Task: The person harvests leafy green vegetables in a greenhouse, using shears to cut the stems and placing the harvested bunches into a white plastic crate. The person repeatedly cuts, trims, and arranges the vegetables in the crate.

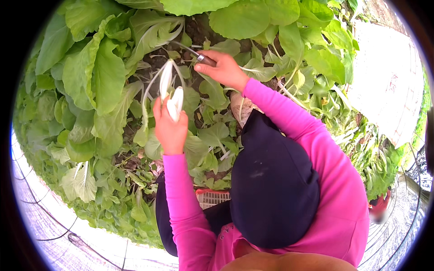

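Observation:
My left hand [171, 127] is closed around the pale stalks of leafy greens [166, 79], with their whitish stems pointing up and outward. To its upper right, my right hand [222, 67] grips the wooden handle of a small knife [206, 60]. The metal blade points up and left, near the base of a large green leafy plant [149, 37]; whether it touches the plant I cannot tell. Thin stems with drooping leaves hang beside my left hand. Part of the handle is hidden in my right palm.
Large leafy plants [108, 74] crowd the left and top. Low leaves [215, 135] and soil lie below my hands. A red-rimmed plastic crate [212, 198] sits by my legs. At the right is a large white sheet or sack [386, 81]. Another person, in red [381, 205], is partly visible at the far right.

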The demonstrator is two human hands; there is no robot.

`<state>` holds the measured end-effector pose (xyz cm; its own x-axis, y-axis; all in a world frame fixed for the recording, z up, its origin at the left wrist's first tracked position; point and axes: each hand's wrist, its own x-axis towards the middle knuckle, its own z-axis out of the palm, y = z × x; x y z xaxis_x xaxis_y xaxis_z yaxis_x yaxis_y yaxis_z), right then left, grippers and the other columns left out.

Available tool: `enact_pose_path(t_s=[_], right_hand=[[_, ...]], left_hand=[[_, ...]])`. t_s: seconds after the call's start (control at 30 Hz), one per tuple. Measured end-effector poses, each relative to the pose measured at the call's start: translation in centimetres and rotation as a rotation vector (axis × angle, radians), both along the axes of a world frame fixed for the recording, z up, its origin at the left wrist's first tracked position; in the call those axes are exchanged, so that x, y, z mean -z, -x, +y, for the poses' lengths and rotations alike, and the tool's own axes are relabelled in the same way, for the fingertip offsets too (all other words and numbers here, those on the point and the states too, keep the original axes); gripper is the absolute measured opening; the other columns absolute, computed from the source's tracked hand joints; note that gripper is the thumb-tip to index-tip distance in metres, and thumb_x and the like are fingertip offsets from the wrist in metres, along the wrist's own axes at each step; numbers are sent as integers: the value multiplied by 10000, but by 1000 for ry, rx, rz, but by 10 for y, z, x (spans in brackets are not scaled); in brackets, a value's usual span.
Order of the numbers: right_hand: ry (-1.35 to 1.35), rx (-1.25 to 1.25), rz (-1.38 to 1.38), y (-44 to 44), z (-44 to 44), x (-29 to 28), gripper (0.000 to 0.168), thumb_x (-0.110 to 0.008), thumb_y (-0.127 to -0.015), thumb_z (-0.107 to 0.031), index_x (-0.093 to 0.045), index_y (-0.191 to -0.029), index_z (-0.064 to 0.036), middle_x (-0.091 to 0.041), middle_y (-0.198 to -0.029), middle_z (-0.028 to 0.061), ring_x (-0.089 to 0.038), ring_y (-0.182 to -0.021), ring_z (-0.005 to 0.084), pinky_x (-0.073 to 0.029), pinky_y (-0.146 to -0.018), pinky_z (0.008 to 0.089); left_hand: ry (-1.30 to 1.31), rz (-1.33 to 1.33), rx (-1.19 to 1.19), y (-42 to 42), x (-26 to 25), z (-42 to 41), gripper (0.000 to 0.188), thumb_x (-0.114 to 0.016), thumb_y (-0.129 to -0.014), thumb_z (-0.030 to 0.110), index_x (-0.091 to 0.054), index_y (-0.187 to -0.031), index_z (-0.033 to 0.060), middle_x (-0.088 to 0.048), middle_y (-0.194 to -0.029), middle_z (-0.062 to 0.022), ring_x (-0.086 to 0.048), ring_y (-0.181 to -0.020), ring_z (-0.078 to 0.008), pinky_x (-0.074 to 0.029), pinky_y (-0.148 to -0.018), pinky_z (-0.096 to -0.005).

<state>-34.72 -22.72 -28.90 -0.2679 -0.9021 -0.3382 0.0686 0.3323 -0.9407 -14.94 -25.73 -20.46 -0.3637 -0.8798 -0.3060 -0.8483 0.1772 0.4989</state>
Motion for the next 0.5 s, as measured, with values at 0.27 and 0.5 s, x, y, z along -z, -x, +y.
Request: enact_pose_path(t_s=[0.27,0.5], right_hand=[[271,221,-645,7,10,-69,434,-670,-785,-34,-457,-1159,19,-606,-998,110,-591,-940,157,-470,-858,281],[484,149,-520,0,29,-78,392,-624,-795,39,-457,-1149,3,-572,-992,86,-566,-928,135,-478,-809,257]], left_hand=[[47,201,245,21,-44,44,500,-637,-687,89,-526,-1173,51,-442,-1283,-158,-518,-1087,-318,-442,-871,-367],[-456,776,-251,30,-59,43,574,-652,-739,1,-409,-1252,-80,-366,-1364,-150,-433,-1157,-159,-381,-936,-299]])
